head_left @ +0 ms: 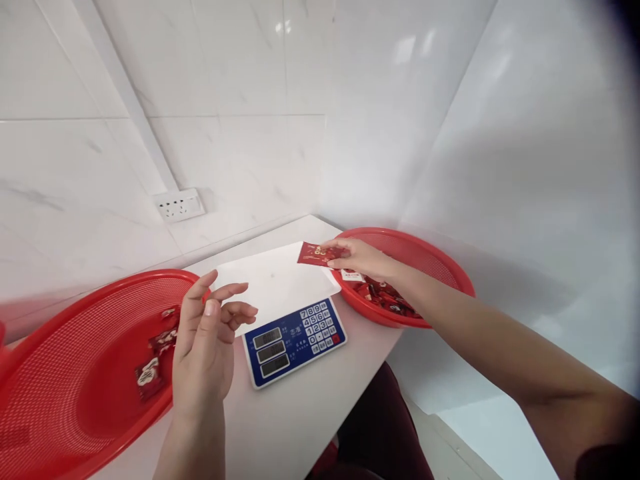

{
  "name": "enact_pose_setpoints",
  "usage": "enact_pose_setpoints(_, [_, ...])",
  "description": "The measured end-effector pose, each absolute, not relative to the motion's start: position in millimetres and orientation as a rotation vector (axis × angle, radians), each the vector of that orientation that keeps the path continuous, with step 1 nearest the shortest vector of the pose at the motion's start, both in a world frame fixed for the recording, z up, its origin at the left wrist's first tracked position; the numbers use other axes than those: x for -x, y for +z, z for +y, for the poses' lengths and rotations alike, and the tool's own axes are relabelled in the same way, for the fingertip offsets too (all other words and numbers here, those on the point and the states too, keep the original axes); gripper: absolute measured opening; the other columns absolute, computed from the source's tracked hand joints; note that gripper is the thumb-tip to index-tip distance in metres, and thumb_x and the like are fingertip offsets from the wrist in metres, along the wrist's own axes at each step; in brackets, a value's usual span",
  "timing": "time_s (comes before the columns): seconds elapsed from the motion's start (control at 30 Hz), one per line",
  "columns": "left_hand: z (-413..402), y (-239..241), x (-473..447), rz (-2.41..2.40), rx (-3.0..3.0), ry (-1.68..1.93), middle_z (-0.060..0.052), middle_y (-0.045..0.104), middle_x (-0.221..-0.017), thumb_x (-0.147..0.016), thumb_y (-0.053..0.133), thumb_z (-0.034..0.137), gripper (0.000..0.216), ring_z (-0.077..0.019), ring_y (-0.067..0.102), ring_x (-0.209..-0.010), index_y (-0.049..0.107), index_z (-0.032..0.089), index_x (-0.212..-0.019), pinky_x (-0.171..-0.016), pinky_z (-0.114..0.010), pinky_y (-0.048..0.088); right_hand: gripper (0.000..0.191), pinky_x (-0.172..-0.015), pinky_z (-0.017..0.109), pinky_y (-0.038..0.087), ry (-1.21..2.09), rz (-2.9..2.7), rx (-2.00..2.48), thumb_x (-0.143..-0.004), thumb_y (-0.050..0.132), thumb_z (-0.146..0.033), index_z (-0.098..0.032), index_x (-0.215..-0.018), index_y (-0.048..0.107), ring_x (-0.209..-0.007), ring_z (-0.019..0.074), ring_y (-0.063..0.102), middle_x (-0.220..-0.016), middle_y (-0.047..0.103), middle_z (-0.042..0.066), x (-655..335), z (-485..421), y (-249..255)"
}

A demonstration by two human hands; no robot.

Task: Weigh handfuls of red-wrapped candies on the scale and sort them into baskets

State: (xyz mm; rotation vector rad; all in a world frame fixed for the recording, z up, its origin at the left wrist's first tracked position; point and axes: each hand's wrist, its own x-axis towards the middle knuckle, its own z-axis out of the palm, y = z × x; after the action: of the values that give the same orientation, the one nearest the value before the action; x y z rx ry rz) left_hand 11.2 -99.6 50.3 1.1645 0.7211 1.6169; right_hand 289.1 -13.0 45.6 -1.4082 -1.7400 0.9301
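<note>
My right hand [363, 259] pinches a flat red packet [317, 254] with gold print, holding it over the right edge of the scale's white pan [273, 280]. Below that wrist, a red mesh basket [457, 273] contains many small red packets [383, 297]. My left hand [210, 333] is raised with fingers apart and nothing in it, between the pan and a second red mesh basket [55, 373]. Several red packets [149, 379] lie inside this left basket, partly hidden behind my hand. The scale's blue panel [297, 340] has a keypad and displays whose digits are too faint to read.
Both baskets and the scale stand on a white table [280, 427] pushed into a corner of pale walls. A power socket [179, 205] with a cable duct [123, 87] is on the left wall. My dark-clothed leg [383, 427] is below the table's edge.
</note>
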Motion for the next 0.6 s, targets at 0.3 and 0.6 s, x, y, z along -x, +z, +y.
enact_pose_setpoints(0.3, [-115.2, 64.7, 2.0, 0.730, -1.136, 1.816, 0.000, 0.066, -0.094, -0.087, 0.049, 0.032, 0.025, -0.0134, 0.059, -0.067, 0.057, 0.030, -0.111, -0.063, -0.028, 0.049, 0.038, -0.081, 0.031, 0.051, 0.534, -1.889, 1.607, -0.078, 0.060, -0.017, -0.017, -0.115, 0.058, -0.088, 0.0162, 0.063, -0.119, 0.061, 0.008, -291.4, 22.5, 38.1])
enact_pose_setpoints(0.6, [-103.4, 32.9, -18.0, 0.753, -1.128, 1.578, 0.000, 0.067, -0.082, -0.078, 0.061, 0.036, 0.027, -0.0142, 0.060, -0.063, 0.059, 0.027, -0.103, -0.063, -0.029, 0.049, 0.052, -0.094, 0.042, 0.042, 0.490, -1.874, 2.018, -0.067, 0.072, -0.027, -0.020, -0.117, 0.058, -0.109, 0.0295, 0.056, -0.120, 0.061, 0.010, -426.8, 10.8, -6.3])
